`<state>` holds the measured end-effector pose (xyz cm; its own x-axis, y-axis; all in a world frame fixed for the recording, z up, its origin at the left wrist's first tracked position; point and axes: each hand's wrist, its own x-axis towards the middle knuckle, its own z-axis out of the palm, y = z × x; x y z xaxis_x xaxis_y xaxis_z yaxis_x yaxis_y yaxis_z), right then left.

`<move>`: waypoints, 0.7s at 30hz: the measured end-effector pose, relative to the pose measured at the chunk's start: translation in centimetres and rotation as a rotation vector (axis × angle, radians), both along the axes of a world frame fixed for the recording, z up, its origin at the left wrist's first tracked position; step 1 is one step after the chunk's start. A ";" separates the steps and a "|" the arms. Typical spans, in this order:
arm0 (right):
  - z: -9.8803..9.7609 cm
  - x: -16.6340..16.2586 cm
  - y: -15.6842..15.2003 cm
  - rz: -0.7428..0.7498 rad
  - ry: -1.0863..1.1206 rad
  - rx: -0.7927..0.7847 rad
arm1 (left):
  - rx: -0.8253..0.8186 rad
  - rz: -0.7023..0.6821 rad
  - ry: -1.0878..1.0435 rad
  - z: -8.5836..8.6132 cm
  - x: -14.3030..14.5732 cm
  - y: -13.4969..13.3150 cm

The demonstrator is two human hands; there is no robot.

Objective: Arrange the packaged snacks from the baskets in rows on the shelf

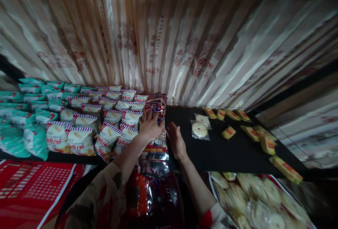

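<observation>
My left hand (150, 127) lies flat, fingers spread, on top of a row of shiny dark red snack packets (156, 123) that stand in a line on the black shelf (227, 151). On the row's right side my right hand (175, 141) is open, palm against the packets. White packets with red and blue striped edges (108, 123) sit just left of the row. More shiny packets (154, 186) lie below my hands, near my body.
Teal packets (23, 116) fill the far left of the shelf. Two clear-wrapped round cakes (200, 129) and several small yellow bars (253, 130) lie on the right. A tray of wrapped pale pastries (261, 197) is at lower right. A corrugated metal wall (171, 35) stands behind.
</observation>
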<state>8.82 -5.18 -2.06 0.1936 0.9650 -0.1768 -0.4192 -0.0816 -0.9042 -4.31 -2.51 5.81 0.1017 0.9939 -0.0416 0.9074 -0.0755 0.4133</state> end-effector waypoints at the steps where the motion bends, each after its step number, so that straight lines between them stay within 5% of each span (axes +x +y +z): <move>1: -0.2 -0.7 -0.5 0.027 0.022 0.009 | -0.004 0.001 0.008 0.1 0.0 0.0; 21: -2.3 -2.1 -0.3 0.105 -0.234 0.124 | 0.029 -0.022 0.095 0.3 -0.3 0.3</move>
